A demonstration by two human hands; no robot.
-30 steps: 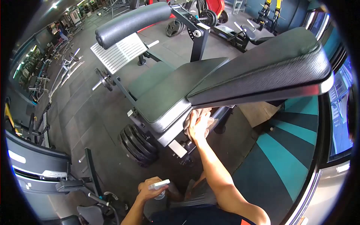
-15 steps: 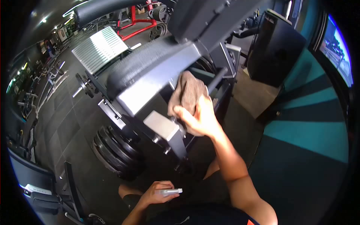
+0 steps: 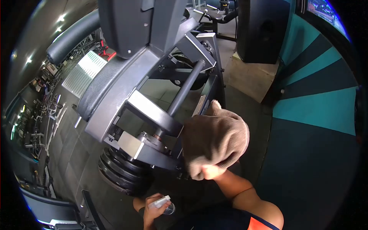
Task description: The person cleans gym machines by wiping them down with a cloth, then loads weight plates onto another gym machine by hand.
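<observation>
Covering most of the right hand (image 3: 212,172), a grey-brown cloth (image 3: 216,136), bunched and folded, is carried at the near side of the machine frame (image 3: 155,163); only the base of the hand is left exposed, the fingers being hidden, so that how far they are closed cannot be told; whether the frame is touched by the cloth cannot be told either.

Left hand (image 3: 151,208), low in the view: closed around a spray bottle (image 3: 158,202), the white top tilted up towards the right, the clear part partly seen below.

Beside the cloth, to its left: a pale end plate (image 3: 130,144), fixed to the dark frame; a round bar (image 3: 186,89), set slanting between frame members; black weight plates (image 3: 122,171), stacked below the end plate.

Above: a dark padded seat (image 3: 100,86), edged in grey metal; a ribbed metal plate (image 3: 85,73), lying beyond it; a black roller pad (image 3: 73,37), mounted over that plate.

Farther off, at right: a black cabinet (image 3: 262,32), standing by a brown board (image 3: 249,78); a surface banded in teal and dark (image 3: 316,105); a lit screen (image 3: 326,15), at the upper corner.
</observation>
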